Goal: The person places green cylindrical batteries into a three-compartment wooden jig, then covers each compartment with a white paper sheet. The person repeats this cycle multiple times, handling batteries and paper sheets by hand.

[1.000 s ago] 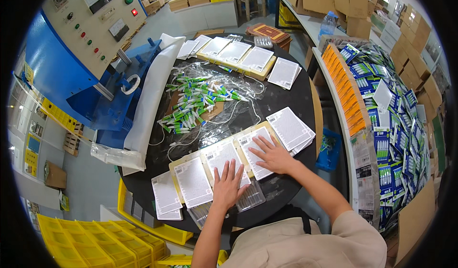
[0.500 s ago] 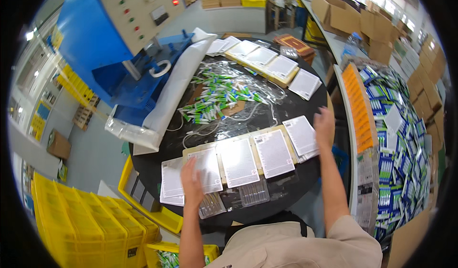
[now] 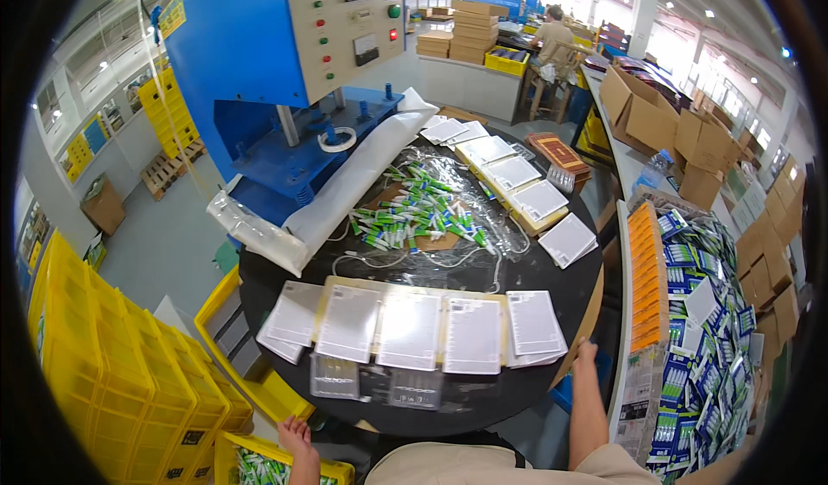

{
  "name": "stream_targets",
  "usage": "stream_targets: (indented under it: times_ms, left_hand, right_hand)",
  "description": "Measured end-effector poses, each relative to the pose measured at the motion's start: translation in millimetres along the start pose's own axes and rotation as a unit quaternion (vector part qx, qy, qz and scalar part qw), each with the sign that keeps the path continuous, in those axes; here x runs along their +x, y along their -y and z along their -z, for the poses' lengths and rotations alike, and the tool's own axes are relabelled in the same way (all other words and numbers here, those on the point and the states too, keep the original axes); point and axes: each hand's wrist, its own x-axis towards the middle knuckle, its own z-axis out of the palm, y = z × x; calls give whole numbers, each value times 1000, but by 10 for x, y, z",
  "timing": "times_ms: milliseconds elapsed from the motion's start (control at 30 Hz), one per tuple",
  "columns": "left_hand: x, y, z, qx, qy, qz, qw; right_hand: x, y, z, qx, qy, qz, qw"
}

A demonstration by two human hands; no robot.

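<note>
Cards [image 3: 410, 330] cover the frame [image 3: 327, 294] by the bench's [image 3: 500, 399] near edge, tubes [image 3: 414, 213] lie loose; left hand [image 3: 296, 437] half-open, seemingly empty, right hand [image 3: 586, 353] curled, hold unclear.

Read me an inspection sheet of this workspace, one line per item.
Surface: round black table, largely covered.
Work items: three white cards on a cream tray, loose cards at both ends; green-and-white tubes heaped beyond.
Clutter: clear film by the tubes; two clear plastic packs nearer the person.
Hands: left hand by a yellow crate, nothing seen in it; right hand at the table's right edge, contents unclear.
Cables: white cord near the tubes.
Surroundings: blue press left; blue-and-green packages right.
</note>
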Motion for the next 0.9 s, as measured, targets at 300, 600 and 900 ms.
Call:
stream_targets:
  times_ms: [300, 600, 900]
  left_hand:
    - [23, 986, 622, -128, 115, 287, 942]
    - [-858, 836, -424, -166, 122, 320, 925]
    - [163, 259, -812, -200, 195, 177, 944]
  right_hand:
    - [-2724, 101, 660, -320, 556, -141, 754]
    - [-2239, 1505, -294, -340, 255, 476, 770]
    - [-3054, 1001, -875, -452, 404, 593, 531]
